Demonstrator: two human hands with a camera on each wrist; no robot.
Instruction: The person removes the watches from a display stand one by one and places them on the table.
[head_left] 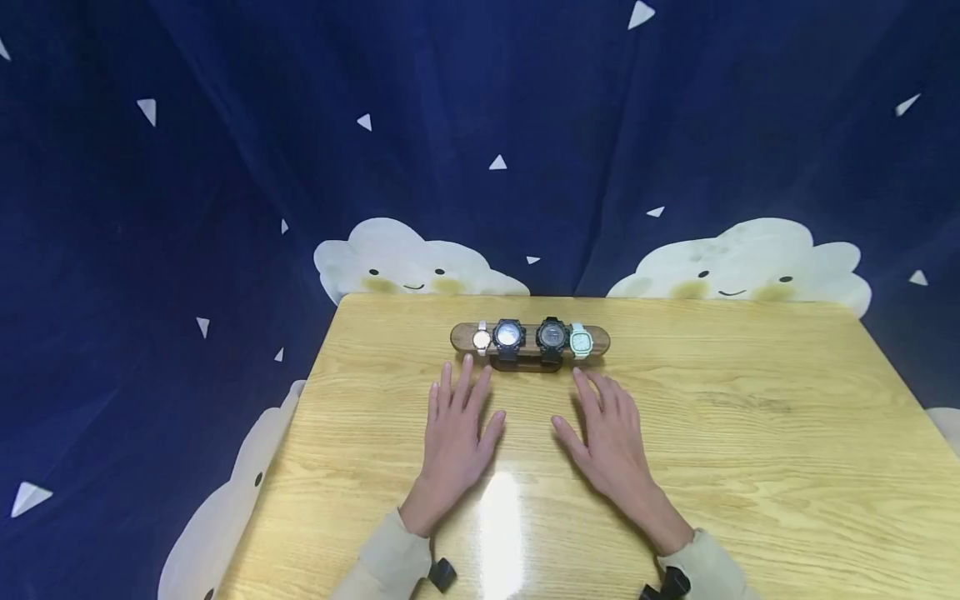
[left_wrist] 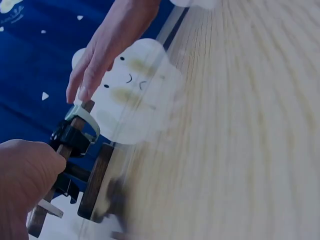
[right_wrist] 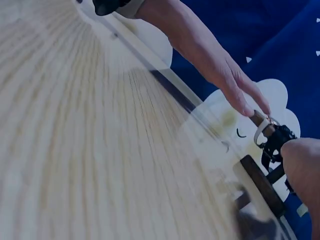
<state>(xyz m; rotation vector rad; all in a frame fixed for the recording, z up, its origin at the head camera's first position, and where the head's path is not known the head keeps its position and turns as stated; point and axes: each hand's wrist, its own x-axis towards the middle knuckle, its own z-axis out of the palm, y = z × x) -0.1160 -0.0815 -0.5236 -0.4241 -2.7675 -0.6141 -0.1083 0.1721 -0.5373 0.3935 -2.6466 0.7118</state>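
Observation:
A dark wooden watch stand [head_left: 462, 337] carries several watches on its bar. From left to right sit a small light-strapped watch [head_left: 482, 339], a black watch with a bright face [head_left: 508, 333], a black watch with a dark face [head_left: 552, 335] and a mint green watch [head_left: 581, 341]. My left hand [head_left: 453, 442] has its fingers spread, tips just in front of the stand's left part. On the other side my right hand [head_left: 615, 437] reaches with extended fingers toward the mint watch. Neither hand holds anything. Both wrist views show the stand's base [left_wrist: 96, 182] on the table.
The stand is near the far edge of a light wooden table [head_left: 750, 467]. Behind and to the left hangs a dark blue curtain [head_left: 420, 75] printed with clouds and white triangles. Black devices [head_left: 442, 575] are strapped at both wrists, by the pale sleeves [head_left: 390, 558].

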